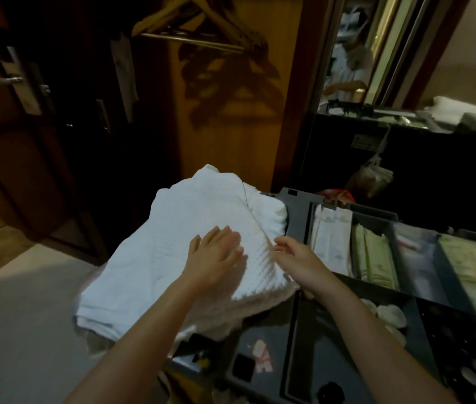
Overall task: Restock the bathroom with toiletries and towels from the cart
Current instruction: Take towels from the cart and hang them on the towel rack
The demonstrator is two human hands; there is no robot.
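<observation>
Head view, dim corridor light, some blur.

- Towels (pixel 195 217): white pile on the left end of the cart (pixel 263 371), at about 9 o'clock from the tray compartments. Its lower left corner hangs past the cart edge over the floor.
- Left hand (pixel 216 255): grip open, fingers straight, palm flat on the top waffle-weave layer.
- Right hand (pixel 298 255): at the pile's 3 o'clock edge, fingers loosely curved. Cannot tell whether the grip has caught the hem or only touches it.

Risks, as I judge them:
- The pile is loose and overhanging. A lift from the top layer alone could peel it off and let the rest slide to the floor.
- Pulling toward 3 o'clock could drag cloth across the tray and scatter packets.
- An uneven two-handed lift could undo the folds.

Counts:
- Hands: two.
- Towels: at least two layers; full number hidden.
- Far row of tray compartments: four visible, holding white sachets (pixel 333 237), green packets (pixel 373 258), something blurred, and pale green packets cut by the frame.
- Wooden hangers (pixel 198 21) at 12 o'clock: at least two.
</observation>
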